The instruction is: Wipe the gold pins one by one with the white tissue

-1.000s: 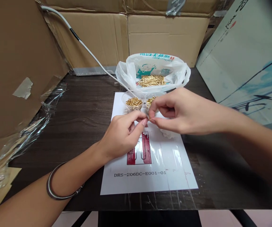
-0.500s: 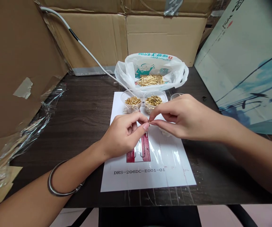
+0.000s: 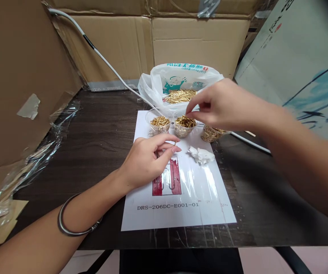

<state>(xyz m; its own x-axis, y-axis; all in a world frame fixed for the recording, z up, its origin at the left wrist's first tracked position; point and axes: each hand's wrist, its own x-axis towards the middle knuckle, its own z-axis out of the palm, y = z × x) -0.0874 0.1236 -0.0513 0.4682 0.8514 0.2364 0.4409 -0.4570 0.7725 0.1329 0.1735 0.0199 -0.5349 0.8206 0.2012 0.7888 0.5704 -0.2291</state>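
My left hand (image 3: 151,160) rests over the sheet, a tiny gold metal pin (image 3: 175,143) pinched between thumb and forefinger. Above the middle clear cup (image 3: 182,131), my right hand (image 3: 214,106) has thumb and forefinger drawn together at the rim. Whatever those fingertips hold, if anything, is too small to make out. Short gold metal pieces (image 3: 187,122) fill this cup. To its left stands another clear cup (image 3: 160,130) of small gold pieces, and a third cup (image 3: 209,136) is partly covered by my right hand.
Behind the cups, a white plastic bag (image 3: 152,89) holds longer gold pins (image 3: 180,96). Crumpled white tissue (image 3: 201,155) lies on the printed sheet (image 3: 178,219), taped to the dark table (image 3: 101,125). A white cable (image 3: 109,68) crosses the back; cardboard walls (image 3: 118,45) enclose it.
My right hand has left the left hand's fingertips and moved up and away to the middle cup, uncovering the tissue and the third cup. My left hand stays nearly in place, its fingertips slightly more apart.
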